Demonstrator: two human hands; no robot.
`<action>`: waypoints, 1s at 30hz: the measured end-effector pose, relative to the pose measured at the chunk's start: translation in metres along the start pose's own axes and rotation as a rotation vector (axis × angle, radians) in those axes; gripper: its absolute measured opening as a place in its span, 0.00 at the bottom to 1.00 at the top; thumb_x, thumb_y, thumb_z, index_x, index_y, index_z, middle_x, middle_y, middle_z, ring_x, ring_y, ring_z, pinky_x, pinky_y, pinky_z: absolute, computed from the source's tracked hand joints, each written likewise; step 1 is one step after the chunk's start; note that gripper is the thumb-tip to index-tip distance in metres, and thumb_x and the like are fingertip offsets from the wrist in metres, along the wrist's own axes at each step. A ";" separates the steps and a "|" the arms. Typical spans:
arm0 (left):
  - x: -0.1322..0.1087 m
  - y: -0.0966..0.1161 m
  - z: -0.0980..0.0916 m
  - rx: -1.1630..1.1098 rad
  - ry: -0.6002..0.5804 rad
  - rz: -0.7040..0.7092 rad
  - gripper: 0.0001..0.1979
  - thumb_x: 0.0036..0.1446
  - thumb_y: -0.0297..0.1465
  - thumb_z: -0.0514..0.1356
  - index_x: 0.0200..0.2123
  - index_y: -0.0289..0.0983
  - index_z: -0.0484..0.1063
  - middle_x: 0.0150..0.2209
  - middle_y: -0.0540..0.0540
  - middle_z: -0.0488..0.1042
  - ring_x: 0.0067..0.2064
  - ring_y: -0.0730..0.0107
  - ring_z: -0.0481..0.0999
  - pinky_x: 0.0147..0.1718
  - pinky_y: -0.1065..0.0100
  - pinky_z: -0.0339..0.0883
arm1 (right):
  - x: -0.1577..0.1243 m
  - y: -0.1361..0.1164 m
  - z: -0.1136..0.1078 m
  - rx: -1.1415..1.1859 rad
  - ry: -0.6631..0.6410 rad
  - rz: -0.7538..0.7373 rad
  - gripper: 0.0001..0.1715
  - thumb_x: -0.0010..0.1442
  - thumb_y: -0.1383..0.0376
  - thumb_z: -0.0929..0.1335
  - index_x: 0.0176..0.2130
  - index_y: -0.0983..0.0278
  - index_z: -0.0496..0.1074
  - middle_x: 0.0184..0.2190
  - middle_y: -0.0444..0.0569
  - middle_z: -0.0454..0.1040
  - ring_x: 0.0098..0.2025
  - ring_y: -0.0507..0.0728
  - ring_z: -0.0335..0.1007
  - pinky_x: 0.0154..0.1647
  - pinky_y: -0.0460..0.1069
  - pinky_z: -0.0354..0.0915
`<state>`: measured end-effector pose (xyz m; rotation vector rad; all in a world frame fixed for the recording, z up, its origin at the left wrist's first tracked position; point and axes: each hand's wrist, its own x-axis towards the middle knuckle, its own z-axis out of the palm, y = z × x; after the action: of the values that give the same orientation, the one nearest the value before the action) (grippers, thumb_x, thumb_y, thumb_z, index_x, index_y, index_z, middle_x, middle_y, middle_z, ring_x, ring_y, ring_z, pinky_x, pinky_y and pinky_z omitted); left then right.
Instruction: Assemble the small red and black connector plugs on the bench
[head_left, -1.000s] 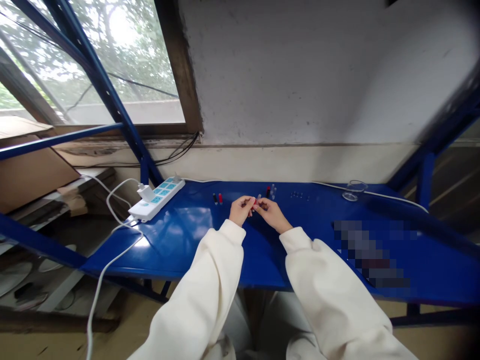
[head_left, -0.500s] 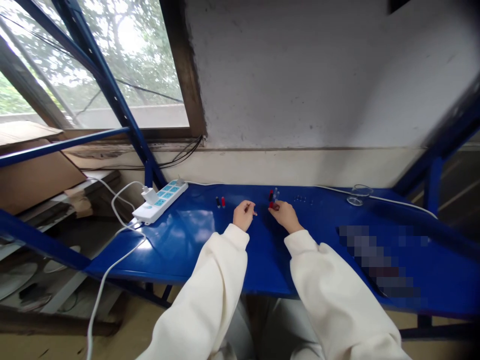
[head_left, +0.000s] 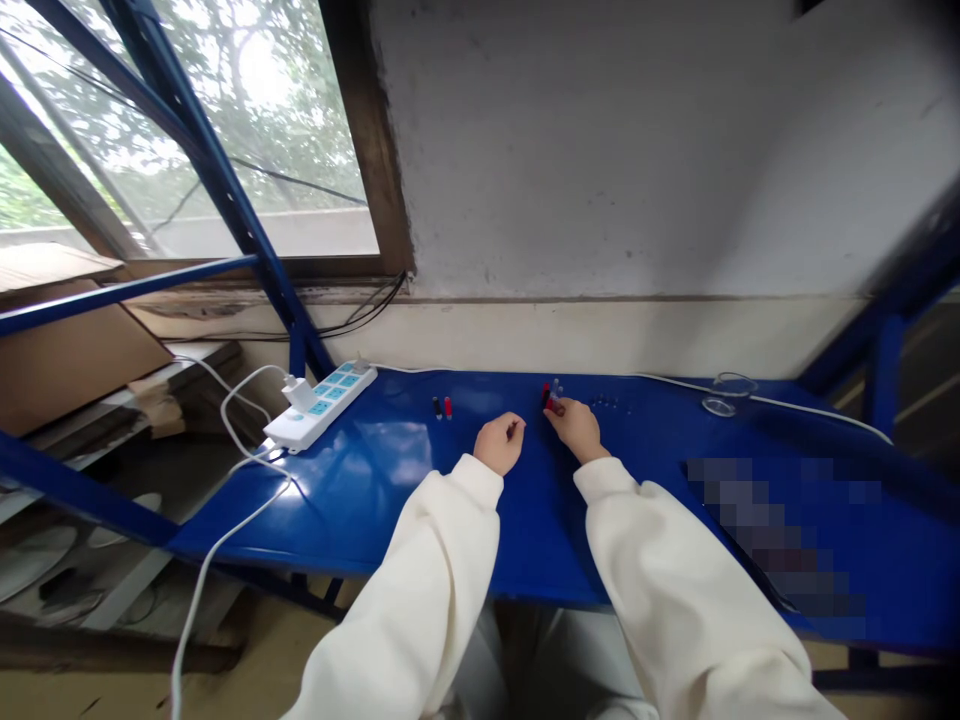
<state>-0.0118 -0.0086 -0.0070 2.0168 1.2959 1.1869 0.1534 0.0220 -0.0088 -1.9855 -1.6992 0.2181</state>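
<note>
My left hand [head_left: 500, 445] hovers over the middle of the blue table with its fingers curled together; whatever is in them is hidden. Just to the right, my right hand [head_left: 577, 430] pinches a small red piece [head_left: 552, 404] between thumb and fingers. Right behind those fingertips stand a dark red upright piece [head_left: 546, 392] and some small clear tubes [head_left: 556, 386]. Left of my hands, a small black cylinder [head_left: 438, 408] and a small red cylinder [head_left: 448, 407] stand side by side. Several tiny clear pieces [head_left: 606, 402] lie right of my right hand.
A white power strip [head_left: 319, 405] with a plugged-in adapter lies at the table's left, its cable trailing over the edge. At the back right is a clear glass cup [head_left: 720, 406] beside a white cable [head_left: 817, 410]. A blurred-out dark flat object [head_left: 757, 520] lies at right.
My left hand has turned and curled in more, and the small thing seen at its fingertips is now out of sight. My right hand stays by the red piece. The view shifted slightly.
</note>
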 end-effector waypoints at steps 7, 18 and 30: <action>0.000 0.000 0.001 0.023 -0.005 0.011 0.09 0.52 0.31 0.51 0.29 0.38 0.70 0.20 0.51 0.68 0.22 0.76 0.65 0.25 0.74 0.58 | 0.002 0.001 0.002 -0.017 0.017 0.007 0.11 0.52 0.58 0.63 0.30 0.62 0.70 0.29 0.48 0.73 0.31 0.54 0.69 0.25 0.45 0.54; 0.000 0.003 0.000 0.020 -0.011 0.007 0.09 0.51 0.31 0.51 0.28 0.38 0.70 0.20 0.51 0.68 0.21 0.76 0.64 0.24 0.74 0.57 | 0.001 0.000 0.002 0.004 -0.010 -0.008 0.10 0.53 0.59 0.64 0.32 0.63 0.70 0.30 0.50 0.73 0.33 0.55 0.69 0.28 0.45 0.57; -0.001 -0.002 0.002 0.002 -0.016 0.008 0.09 0.51 0.31 0.51 0.28 0.38 0.71 0.20 0.51 0.68 0.21 0.76 0.65 0.24 0.74 0.57 | -0.002 0.010 -0.006 -0.044 -0.007 0.108 0.12 0.52 0.59 0.64 0.32 0.64 0.72 0.29 0.53 0.74 0.35 0.58 0.70 0.30 0.46 0.59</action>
<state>-0.0109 -0.0083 -0.0100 2.0305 1.2831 1.1714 0.1645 0.0178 -0.0084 -2.1130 -1.6161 0.2283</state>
